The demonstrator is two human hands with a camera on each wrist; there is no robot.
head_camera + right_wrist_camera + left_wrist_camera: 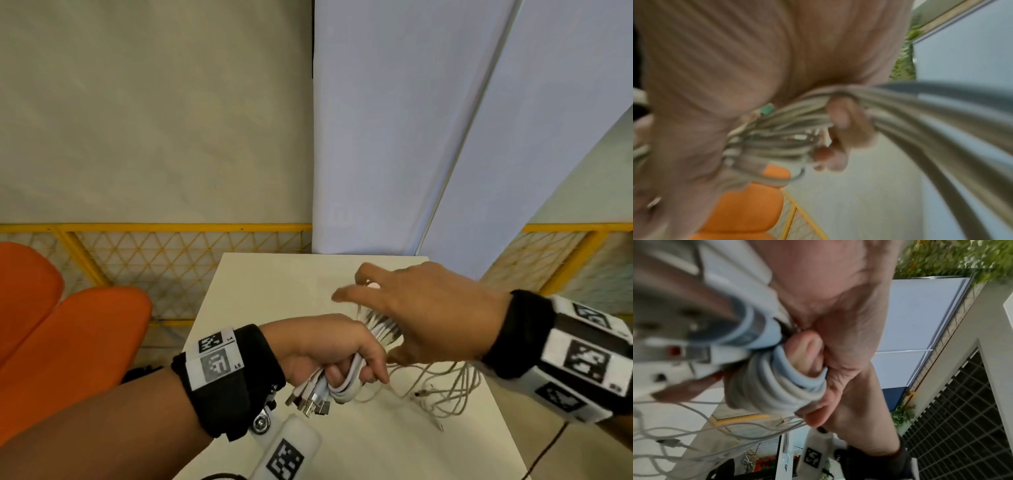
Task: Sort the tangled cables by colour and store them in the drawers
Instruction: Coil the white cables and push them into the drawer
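My left hand (342, 356) grips a coiled bundle of white cables (346, 380) just above the white table (274, 291). Several metal USB plugs (311, 404) stick out below the fist. The left wrist view shows the coil (766, 394) wrapped under my curled fingers (809, 350). My right hand (411, 308), blurred, is over the far end of the bundle. In the right wrist view the cable strands (777, 138) run across the palm and a curled finger (840, 123) hooks them. Thin loose strands (445, 387) trail onto the table beneath it.
Orange chairs (68, 335) stand left of the table in front of a yellow mesh fence (171, 253). A pale blue panel (394, 137) rises behind the table's far edge. A black cord (548, 452) hangs off the table's right side. No drawers are in view.
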